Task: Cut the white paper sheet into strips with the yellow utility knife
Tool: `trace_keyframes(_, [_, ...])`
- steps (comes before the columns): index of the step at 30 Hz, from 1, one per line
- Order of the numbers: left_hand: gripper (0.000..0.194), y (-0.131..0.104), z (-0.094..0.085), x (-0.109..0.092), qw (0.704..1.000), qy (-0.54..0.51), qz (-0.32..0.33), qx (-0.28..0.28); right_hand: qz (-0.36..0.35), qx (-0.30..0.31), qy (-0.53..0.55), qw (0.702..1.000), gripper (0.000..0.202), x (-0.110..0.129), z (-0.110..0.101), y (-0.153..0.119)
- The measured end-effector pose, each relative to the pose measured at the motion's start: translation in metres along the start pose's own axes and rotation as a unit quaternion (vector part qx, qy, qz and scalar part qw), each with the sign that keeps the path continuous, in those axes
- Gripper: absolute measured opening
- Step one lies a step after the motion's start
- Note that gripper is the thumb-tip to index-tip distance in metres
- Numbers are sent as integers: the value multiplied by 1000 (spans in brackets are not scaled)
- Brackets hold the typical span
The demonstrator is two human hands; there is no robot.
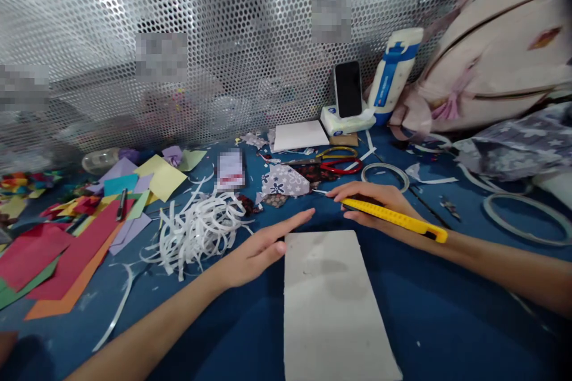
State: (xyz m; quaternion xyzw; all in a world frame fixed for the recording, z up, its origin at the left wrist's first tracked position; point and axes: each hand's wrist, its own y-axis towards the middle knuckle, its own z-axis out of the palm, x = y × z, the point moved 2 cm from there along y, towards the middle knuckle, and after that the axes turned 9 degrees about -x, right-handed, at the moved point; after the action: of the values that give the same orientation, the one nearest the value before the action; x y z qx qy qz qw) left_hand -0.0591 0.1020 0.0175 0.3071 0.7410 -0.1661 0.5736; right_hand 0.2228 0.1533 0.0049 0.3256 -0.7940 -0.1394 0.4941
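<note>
In the head view, my right hand [378, 197] holds a yellow utility knife [397, 219] slanting along the palm and wrist. Its fingertips point left, close to several patterned fabric scraps [286, 181]. My left hand [257, 253] is open, its fingers stretched out toward the right and the thumb apart. That thumb tip is beside the top left corner of a pale grey board [328, 303], which lies flat on the blue table between my arms. Whether the thumb touches the board, I cannot tell.
Curled white paper strips [201, 226] lie left, beyond them coloured paper sheets [89, 250]. Red-handled scissors [342, 171] and tape rolls [385, 175] lie behind my right hand. A phone [348, 89], a bottle [395, 74] and a backpack [504, 59] stand before a perforated metal panel [250, 41].
</note>
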Motion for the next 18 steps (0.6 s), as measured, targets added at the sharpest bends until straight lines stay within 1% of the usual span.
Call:
trace_keyframes(3, [76,-2,1,-2,998,53,-8,31,43,-7,50,998,25,-2,0,1])
trace_keyframes(5, [80,-3,2,-2,995,85,-10,43,81,-27,92,992,27,-5,0,2])
trace_keyframes(7, [81,-4,4,-1,992,116,-13,46,99,-56,97,989,25,-7,-1,2])
trace_keyframes(9, [85,-6,6,-1,988,148,-21,36,103,-80,72,989,23,-10,-4,1])
trace_keyframes(11, [92,-11,9,-1,983,177,-35,16,105,-102,57,988,19,-14,-7,0])
trace_keyframes(15, [119,-22,16,-2,973,223,-53,-15,113,-128,63,983,15,-21,-9,-4])
trace_keyframes(18, [141,-30,24,-6,962,270,-46,-22,112,-129,70,983,18,-21,-8,-3])
